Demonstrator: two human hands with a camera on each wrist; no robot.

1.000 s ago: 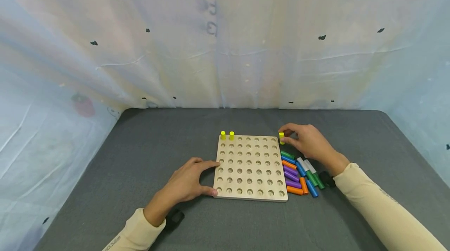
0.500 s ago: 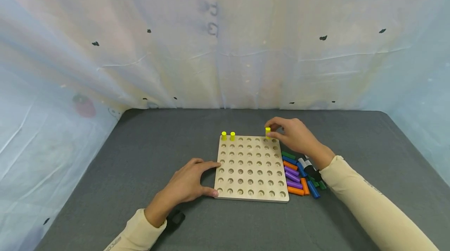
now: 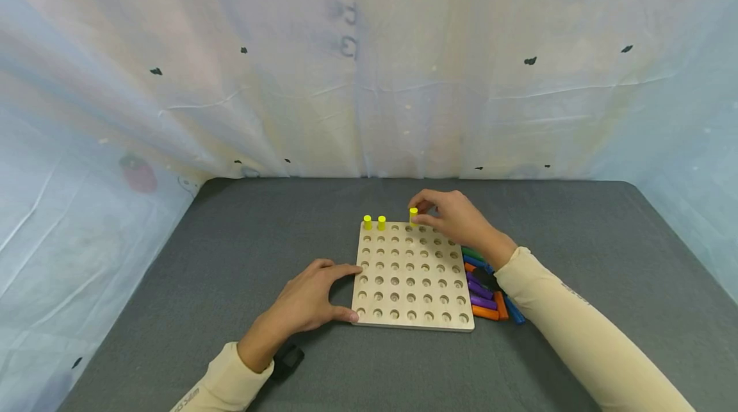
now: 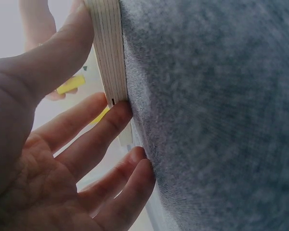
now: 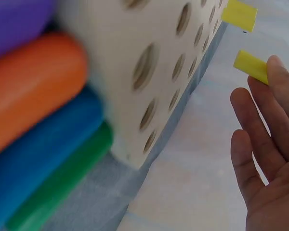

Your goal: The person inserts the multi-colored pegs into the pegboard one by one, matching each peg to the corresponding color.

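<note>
A square wooden pegboard (image 3: 402,274) with rows of round holes lies on the dark grey table. Two yellow pegs (image 3: 374,223) stand upright in its far left corner holes. My right hand (image 3: 461,216) pinches another yellow peg (image 3: 413,216) between thumb and fingers, above the board's far row. In the right wrist view this yellow peg (image 5: 251,66) is apart from the board, its remaining fingers extended. Along the board's left edge rests my left hand (image 3: 305,296), thumb and index finger spread. The left wrist view shows fingertips (image 4: 118,113) touching the layered wooden edge (image 4: 108,43).
Right of the board lies a pile of loose pegs, among them purple pegs (image 3: 482,302), orange pegs (image 3: 485,313) and a blue peg (image 3: 514,311). My right forearm covers part of this pile. A pale curtain (image 3: 403,79) hangs behind the table.
My right hand has moved left with the yellow peg, from beside the board's far right corner to over the far row. My left hand has stayed at the left edge.
</note>
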